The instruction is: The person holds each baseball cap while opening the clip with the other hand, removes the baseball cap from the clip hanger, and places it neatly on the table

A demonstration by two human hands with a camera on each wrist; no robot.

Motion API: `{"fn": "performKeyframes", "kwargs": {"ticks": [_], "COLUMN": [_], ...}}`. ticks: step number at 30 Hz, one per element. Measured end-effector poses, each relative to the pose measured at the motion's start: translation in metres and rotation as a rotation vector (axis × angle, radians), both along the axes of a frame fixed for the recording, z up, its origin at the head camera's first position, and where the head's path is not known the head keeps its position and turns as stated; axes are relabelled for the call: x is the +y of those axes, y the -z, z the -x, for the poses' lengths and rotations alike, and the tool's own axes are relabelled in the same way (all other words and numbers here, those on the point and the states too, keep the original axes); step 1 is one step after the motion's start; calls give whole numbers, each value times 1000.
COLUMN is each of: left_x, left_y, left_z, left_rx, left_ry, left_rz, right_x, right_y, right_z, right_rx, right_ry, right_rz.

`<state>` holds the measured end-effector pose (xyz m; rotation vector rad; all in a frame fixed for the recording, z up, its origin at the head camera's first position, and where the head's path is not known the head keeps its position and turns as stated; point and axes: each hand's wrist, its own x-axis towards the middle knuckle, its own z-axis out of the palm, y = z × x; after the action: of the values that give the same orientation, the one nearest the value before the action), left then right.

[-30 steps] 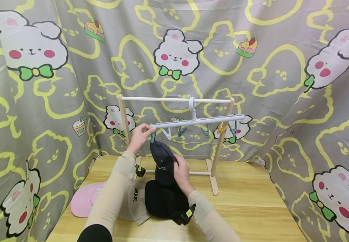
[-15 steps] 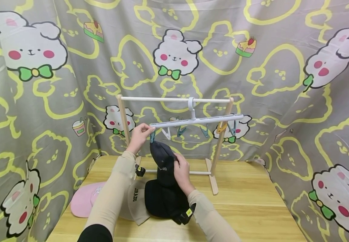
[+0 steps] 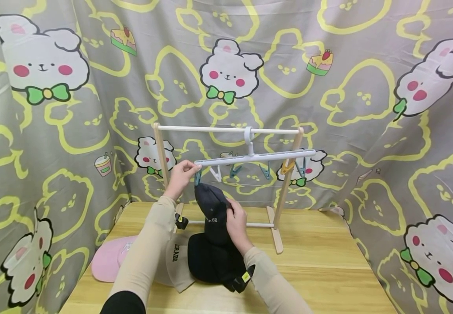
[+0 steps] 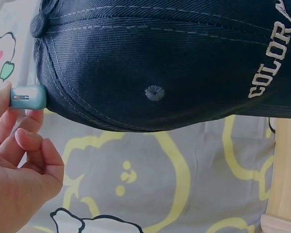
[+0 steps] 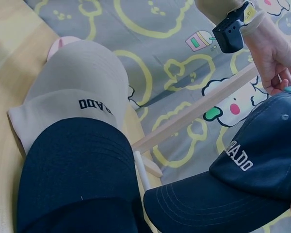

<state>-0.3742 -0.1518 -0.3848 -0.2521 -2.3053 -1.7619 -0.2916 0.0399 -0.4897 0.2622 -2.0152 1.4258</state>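
Note:
A navy cap [image 3: 212, 205] with pale lettering hangs by its crown from a teal clip [image 4: 29, 97] at the left end of a white hanger [image 3: 265, 155]. My left hand [image 3: 182, 175] pinches that clip between thumb and fingers, and in the left wrist view the clip's end meets the cloth beside the cap's top button [image 4: 39, 25]. With my right hand [image 3: 237, 221] I grip the cap's right edge; only a sliver of this hand shows in the right wrist view. The cap's brim [image 5: 203, 204] points down.
The hanger hooks over the top bar [image 3: 207, 129] of a wooden rack, with several more clips along it. On the table [image 3: 320, 261] lie a black cap [image 3: 207, 257], a beige cap [image 3: 175, 261] and a pink cap [image 3: 110, 257], partly behind my left arm. A patterned curtain [image 3: 289, 109] surrounds the table.
The lower part of the navy cap has shifted slightly to the right, along with my right hand. The left hand stays on the clip.

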Motion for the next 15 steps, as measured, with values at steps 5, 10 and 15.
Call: {"fn": "performKeyframes", "kwargs": {"ticks": [5,10,15], "left_x": [-1,-2,-3], "left_y": [2,2,3], "left_z": [2,2,3], "left_rx": [21,32,32], "left_ry": [1,3,1], "left_rz": [3,6,-1], "right_x": [1,0,2], "right_y": [-1,-1,0], "right_z": [-2,-2,-3], "right_rx": [10,12,5], "right_ry": [2,8,9], "right_rz": [4,9,19]}}
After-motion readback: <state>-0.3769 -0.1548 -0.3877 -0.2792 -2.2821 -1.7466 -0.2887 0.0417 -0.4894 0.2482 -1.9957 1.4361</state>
